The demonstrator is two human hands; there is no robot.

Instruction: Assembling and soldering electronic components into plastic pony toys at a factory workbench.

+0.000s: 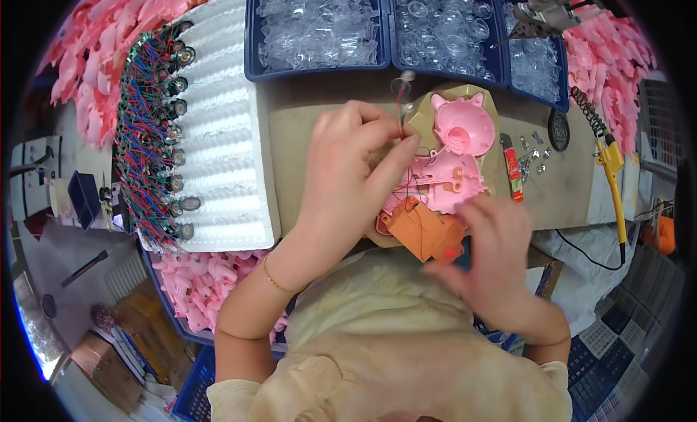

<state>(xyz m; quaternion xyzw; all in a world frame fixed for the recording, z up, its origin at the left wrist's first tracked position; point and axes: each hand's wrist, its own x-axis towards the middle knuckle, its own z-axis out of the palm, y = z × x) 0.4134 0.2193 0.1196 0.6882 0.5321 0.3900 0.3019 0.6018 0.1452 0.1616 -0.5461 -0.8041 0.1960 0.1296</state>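
My left hand [356, 153] is closed in a pinch on thin red and dark wires [401, 117], with a small round part at their upper end, blurred. Beneath its fingers lies a pink plastic toy shell [454, 179], its hollow inside facing up and a rounded, eared end [465, 124] at the far side. Wires run down across the shell to an orange box-like piece [417, 230] at the near end. Beside that piece is my right hand [497, 251], smeared by motion, thumb and fingers apart; whether it touches the orange piece I cannot tell.
Blue bins [385, 70] of clear plastic parts line the back. A white foam tray [225, 132] at left carries wired round parts [149, 146]. Right of the shell lie a red-and-green cutter [512, 171], small metal bits [536, 153] and a yellow soldering iron [613, 175]. Pink parts [207, 284] fill a bin.
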